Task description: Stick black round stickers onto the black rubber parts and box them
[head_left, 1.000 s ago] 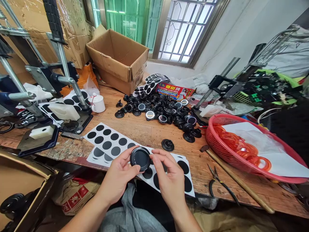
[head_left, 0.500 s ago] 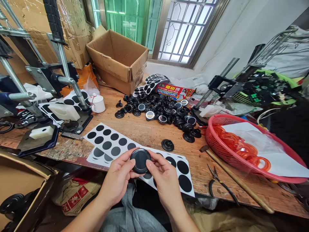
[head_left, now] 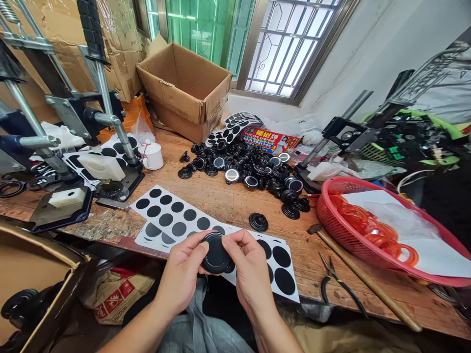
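Just below the middle of the frame, a black round cap [head_left: 216, 254] sits between both hands, held above the near edge of the wooden table [head_left: 228, 201]. The left hand [head_left: 179, 277] cups it from the left: its thumb lies along the upper left rim, and its other fingers curl behind the cap, mostly out of sight. The right hand [head_left: 250, 274] pinches the right rim, thumb and forefinger pressed to the upper right edge and the remaining fingers folded under. The cap's dark face is turned towards the camera and tilted a little; its underside is hidden, and I cannot tell whether the face carries a sticker.

Under the hands lies a white sticker sheet [head_left: 172, 215] printed with black discs, its near middle part covered by the cap and fingers. A single black cap [head_left: 258, 221] lies just past the sheet, and a pile of black caps [head_left: 250, 169] is heaped further up the frame. At right, a red basket [head_left: 326, 220] holds orange rings [head_left: 371, 230], partly under white paper and cut off by the frame edge.
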